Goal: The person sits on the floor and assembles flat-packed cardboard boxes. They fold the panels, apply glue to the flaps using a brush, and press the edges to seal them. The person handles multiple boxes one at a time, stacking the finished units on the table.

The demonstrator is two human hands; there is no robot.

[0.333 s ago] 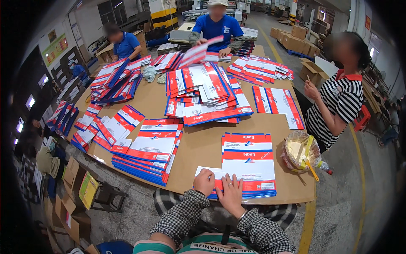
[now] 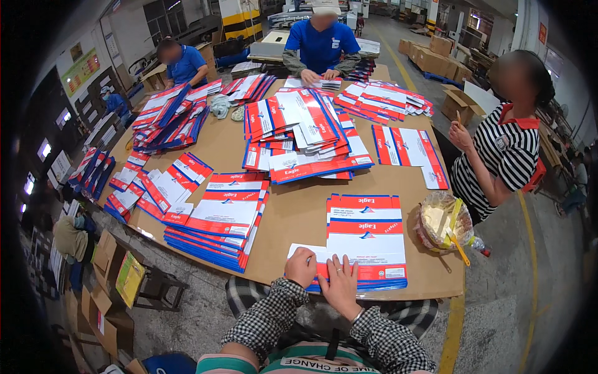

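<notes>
A stack of flat red, white and blue printed cartons lies in front of me at the table's near edge, with a white flap of the top sheet sticking out to the left. My left hand is closed, its fingers curled over that flap; its fingertips are partly hidden. Beside it, my right hand lies flat on the lower left part of the top carton, fingers stretched out and holding nothing. Both wrists rest near the table edge.
A taller carton stack stands to my left, and a messy heap lies farther in. On the right sit a lined tub of pale paste and an orange-handled brush. Co-workers are around the table; one open carton lies near the right edge.
My hands stay in place on the stack. Across the table, a co-worker's raised carton has come down, and both that person's hands are now low over the cartons there.
</notes>
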